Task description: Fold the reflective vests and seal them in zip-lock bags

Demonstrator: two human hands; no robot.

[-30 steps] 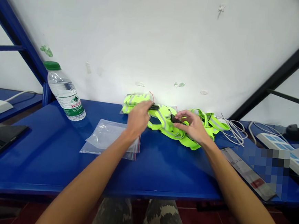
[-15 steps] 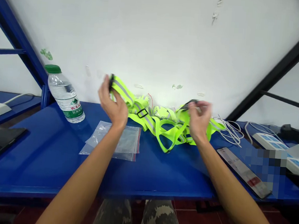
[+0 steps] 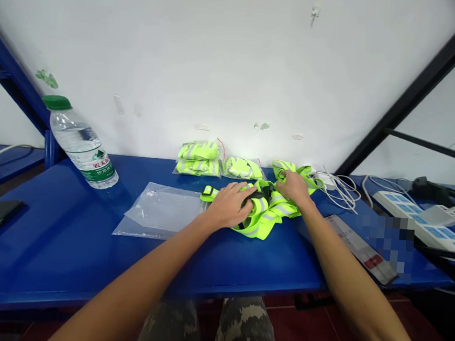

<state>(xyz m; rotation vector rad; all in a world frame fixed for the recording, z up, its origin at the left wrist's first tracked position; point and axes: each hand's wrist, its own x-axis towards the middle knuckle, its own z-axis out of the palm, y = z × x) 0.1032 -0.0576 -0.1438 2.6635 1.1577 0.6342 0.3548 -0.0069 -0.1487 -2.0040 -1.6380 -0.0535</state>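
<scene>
Nearby, on the blue desk [image 3: 49,235], a phone [image 3: 363,250] lies to the right and clear plastic bags [image 3: 161,207] to the left. Between them sits a heap of yellow-green straps [image 3: 262,227]; the left hand's [image 3: 228,206] grip is closed around some of it, next to a black part [image 3: 264,192]. The right hand [image 3: 294,187] bends onto the heap's far side, its grip too hidden to tell. Farther back, bagged bundles [image 3: 199,159] rest by the white wall [image 3: 205,58].
</scene>
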